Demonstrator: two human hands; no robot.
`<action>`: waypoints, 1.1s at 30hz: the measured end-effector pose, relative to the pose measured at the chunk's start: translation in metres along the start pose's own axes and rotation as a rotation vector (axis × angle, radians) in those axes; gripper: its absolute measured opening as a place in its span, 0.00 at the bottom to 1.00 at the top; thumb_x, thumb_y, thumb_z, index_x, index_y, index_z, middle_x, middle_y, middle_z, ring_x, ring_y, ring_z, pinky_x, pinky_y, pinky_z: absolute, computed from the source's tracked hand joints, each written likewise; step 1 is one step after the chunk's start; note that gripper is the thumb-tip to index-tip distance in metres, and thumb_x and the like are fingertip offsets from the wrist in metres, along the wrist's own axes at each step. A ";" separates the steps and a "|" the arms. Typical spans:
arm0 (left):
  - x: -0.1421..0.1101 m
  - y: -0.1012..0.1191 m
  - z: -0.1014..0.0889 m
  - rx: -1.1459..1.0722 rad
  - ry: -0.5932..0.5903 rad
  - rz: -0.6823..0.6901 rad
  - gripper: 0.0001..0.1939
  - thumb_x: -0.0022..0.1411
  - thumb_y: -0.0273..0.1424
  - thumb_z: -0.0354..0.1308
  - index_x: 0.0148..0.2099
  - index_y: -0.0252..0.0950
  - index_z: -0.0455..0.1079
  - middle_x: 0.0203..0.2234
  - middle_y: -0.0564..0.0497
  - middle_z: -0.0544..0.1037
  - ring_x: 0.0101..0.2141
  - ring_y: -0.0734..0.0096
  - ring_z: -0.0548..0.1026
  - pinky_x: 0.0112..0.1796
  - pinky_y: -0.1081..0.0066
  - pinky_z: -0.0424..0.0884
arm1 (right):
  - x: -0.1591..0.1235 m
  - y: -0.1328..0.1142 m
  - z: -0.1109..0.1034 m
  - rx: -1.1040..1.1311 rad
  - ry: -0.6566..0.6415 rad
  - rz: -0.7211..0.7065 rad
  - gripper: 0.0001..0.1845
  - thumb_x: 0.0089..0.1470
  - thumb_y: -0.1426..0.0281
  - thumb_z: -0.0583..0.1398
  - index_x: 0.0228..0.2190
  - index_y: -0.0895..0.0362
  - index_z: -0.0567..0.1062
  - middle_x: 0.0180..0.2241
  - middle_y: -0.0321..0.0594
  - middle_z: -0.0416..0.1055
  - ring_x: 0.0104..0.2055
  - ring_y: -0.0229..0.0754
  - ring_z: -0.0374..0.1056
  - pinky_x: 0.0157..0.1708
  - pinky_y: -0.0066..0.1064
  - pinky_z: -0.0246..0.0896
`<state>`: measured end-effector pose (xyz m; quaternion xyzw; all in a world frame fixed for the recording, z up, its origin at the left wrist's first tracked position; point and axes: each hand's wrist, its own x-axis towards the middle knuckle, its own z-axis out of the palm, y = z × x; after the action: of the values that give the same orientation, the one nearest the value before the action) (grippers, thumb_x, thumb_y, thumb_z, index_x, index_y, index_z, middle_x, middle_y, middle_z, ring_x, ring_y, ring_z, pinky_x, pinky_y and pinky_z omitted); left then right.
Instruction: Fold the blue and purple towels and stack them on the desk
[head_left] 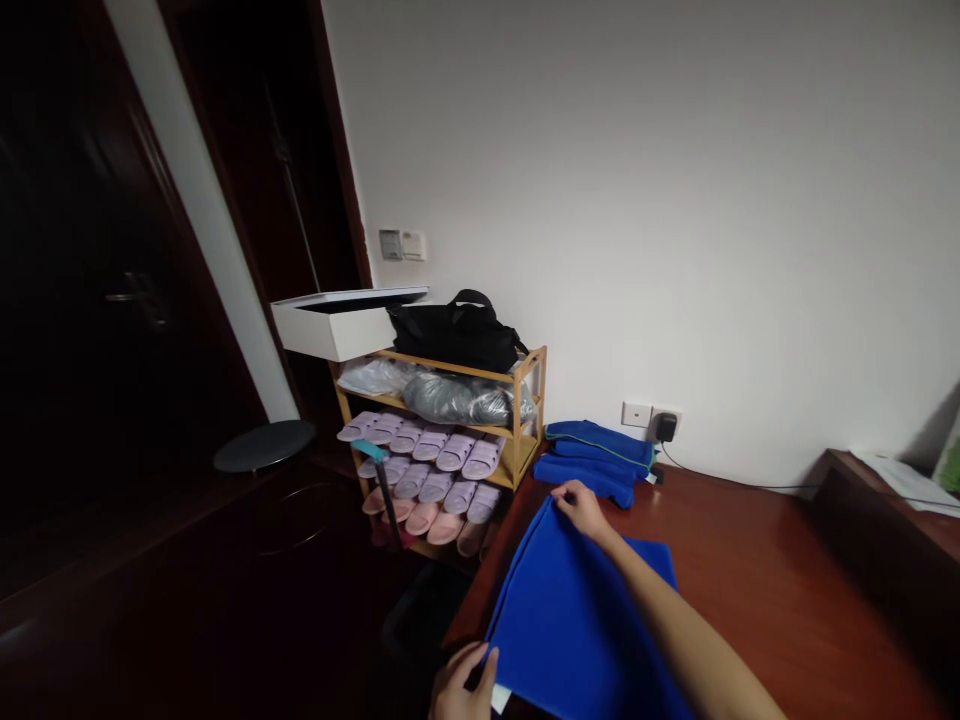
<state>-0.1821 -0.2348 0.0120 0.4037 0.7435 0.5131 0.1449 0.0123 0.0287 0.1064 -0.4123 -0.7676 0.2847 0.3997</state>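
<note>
A blue cloth (570,610) lies on the reddish-brown table, its left edge doubled as if in layers. My left hand (463,682) pinches its near left corner, close to a small white tag (501,697). At the far left corner, my right hand (581,508) grips the same cloth between thumb and fingers, the forearm crossing over the fabric. Just beyond my right hand sits a pile of folded blue cloths (592,462), one with a green edge, against the wall.
Left of the table (750,580) stands a wooden shoe rack (517,450) with several purple and pink slippers (439,455), a black bag (457,335) and a white box (337,330) on top. A black plug (666,428) with a cord is in the wall. A round stool (264,445) stands farther left.
</note>
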 end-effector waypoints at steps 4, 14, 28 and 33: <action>0.011 0.037 -0.014 -0.074 0.008 0.039 0.26 0.51 0.59 0.60 0.35 0.43 0.84 0.40 0.45 0.86 0.41 0.49 0.84 0.42 0.59 0.81 | -0.043 -0.023 -0.077 0.095 0.111 -0.038 0.16 0.59 0.57 0.60 0.35 0.54 0.82 0.45 0.46 0.80 0.50 0.49 0.75 0.54 0.41 0.67; 0.014 0.189 -0.041 -0.233 -0.191 0.473 0.20 0.54 0.54 0.65 0.38 0.45 0.84 0.41 0.48 0.86 0.44 0.54 0.82 0.50 0.58 0.79 | -0.202 -0.103 -0.244 0.222 0.571 -0.020 0.19 0.51 0.50 0.68 0.35 0.52 0.85 0.41 0.45 0.82 0.46 0.51 0.76 0.51 0.43 0.72; 0.006 0.304 0.000 -0.526 -0.569 0.301 0.23 0.44 0.47 0.74 0.37 0.35 0.83 0.36 0.44 0.86 0.38 0.56 0.83 0.41 0.63 0.80 | -0.290 -0.118 -0.297 0.266 0.864 0.229 0.25 0.44 0.46 0.70 0.37 0.52 0.85 0.42 0.45 0.82 0.48 0.56 0.76 0.52 0.45 0.71; 0.003 0.304 0.017 -0.546 -0.581 0.330 0.20 0.44 0.44 0.75 0.35 0.35 0.82 0.35 0.44 0.85 0.37 0.59 0.82 0.41 0.64 0.79 | -0.299 -0.109 -0.301 0.207 0.851 0.200 0.26 0.46 0.45 0.68 0.36 0.52 0.85 0.41 0.45 0.82 0.46 0.55 0.77 0.50 0.45 0.72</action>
<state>-0.0361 -0.1765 0.2722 0.5919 0.4342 0.5723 0.3656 0.3252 -0.2507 0.2321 -0.5229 -0.4586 0.2024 0.6894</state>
